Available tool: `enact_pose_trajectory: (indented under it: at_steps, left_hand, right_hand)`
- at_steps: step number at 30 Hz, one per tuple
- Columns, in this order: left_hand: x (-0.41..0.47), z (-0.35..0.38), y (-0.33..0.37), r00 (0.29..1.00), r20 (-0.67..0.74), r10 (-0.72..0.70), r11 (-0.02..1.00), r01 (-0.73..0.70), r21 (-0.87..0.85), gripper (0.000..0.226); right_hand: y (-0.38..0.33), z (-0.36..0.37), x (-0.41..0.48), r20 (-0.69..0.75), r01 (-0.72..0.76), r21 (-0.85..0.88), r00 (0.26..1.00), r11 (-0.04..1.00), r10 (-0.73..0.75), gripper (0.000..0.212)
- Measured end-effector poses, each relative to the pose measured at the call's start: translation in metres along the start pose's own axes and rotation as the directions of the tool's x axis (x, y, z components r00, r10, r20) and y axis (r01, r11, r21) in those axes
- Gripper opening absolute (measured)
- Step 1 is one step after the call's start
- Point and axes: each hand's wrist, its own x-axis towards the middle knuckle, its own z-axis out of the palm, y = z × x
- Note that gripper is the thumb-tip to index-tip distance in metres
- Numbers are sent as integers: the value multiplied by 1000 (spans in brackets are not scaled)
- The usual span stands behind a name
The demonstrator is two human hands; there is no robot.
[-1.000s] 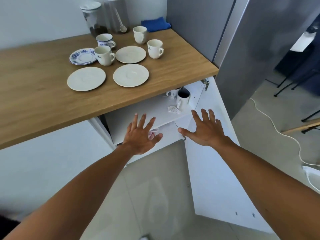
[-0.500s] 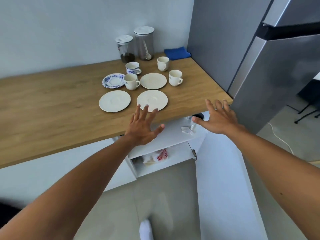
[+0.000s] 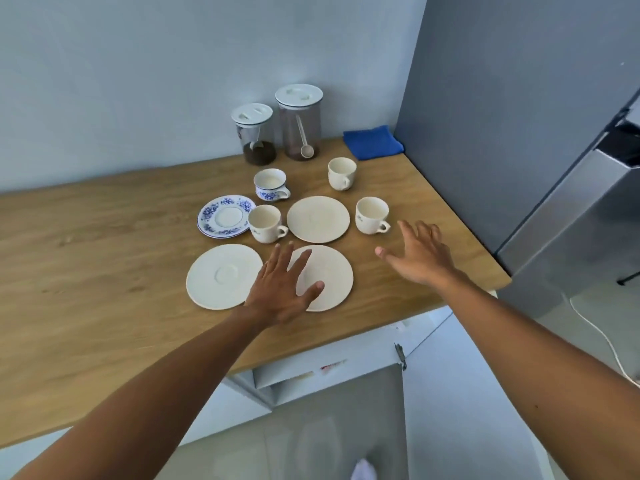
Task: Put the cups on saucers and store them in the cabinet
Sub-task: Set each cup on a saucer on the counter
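Observation:
On the wooden counter [image 3: 104, 271] stand three cream cups [image 3: 266, 223] [image 3: 371, 215] [image 3: 341, 173] and a blue-patterned cup [image 3: 270, 183]. Three cream saucers [image 3: 223, 276] [image 3: 332, 271] [image 3: 318, 219] and a blue-patterned saucer [image 3: 225, 216] lie bare among them. My left hand [image 3: 282, 285] hovers open over the near middle saucer, fingers spread. My right hand [image 3: 420, 252] is open just in front of the right cream cup, not touching it. Below the counter edge the open white cabinet [image 3: 311, 375] shows part of a shelf.
Two lidded jars [image 3: 254, 138] [image 3: 300, 121] stand at the back by the wall, a folded blue cloth [image 3: 373, 142] beside them. A grey fridge [image 3: 519, 133] bounds the counter on the right. The cabinet door [image 3: 460, 393] hangs open at the lower right.
Both hands rose from the cabinet opening to above the counter. The view lifted with them, from the cabinet shelf to the cups and saucers.

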Motion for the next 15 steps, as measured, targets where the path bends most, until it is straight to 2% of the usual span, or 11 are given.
enact_pose_trajectory:
  at_steps: [3,5,9,11,12,14,15]
  left_hand:
    - [-8,8,3,1000,-17,14,994,-16,-111,78]
    - [-15,12,6,995,-95,-6,979,-13,-203,73]
    - [-15,12,0,953,-259,-155,953,75,-295,57]
    - [-19,11,-8,940,-270,-208,945,122,-304,51]
    - [-23,9,-11,941,-252,-224,945,147,-291,49]
    - [20,14,-19,891,-191,-412,891,350,-288,45]
    - [13,12,-19,885,-200,-421,892,364,-268,43]
  right_hand:
    - [-2,10,5,1,-28,149,1000,988,28,80]
    - [-6,17,4,-33,-46,295,998,954,58,71]
    - [-12,21,8,-111,-38,499,988,866,108,49]
    - [-16,26,8,-128,-13,573,986,819,105,42]
    - [-18,26,4,-125,-12,593,987,805,106,40]
    - [-18,32,72,19,-59,652,998,756,61,33]
    - [-21,31,64,34,-57,673,998,737,46,27]
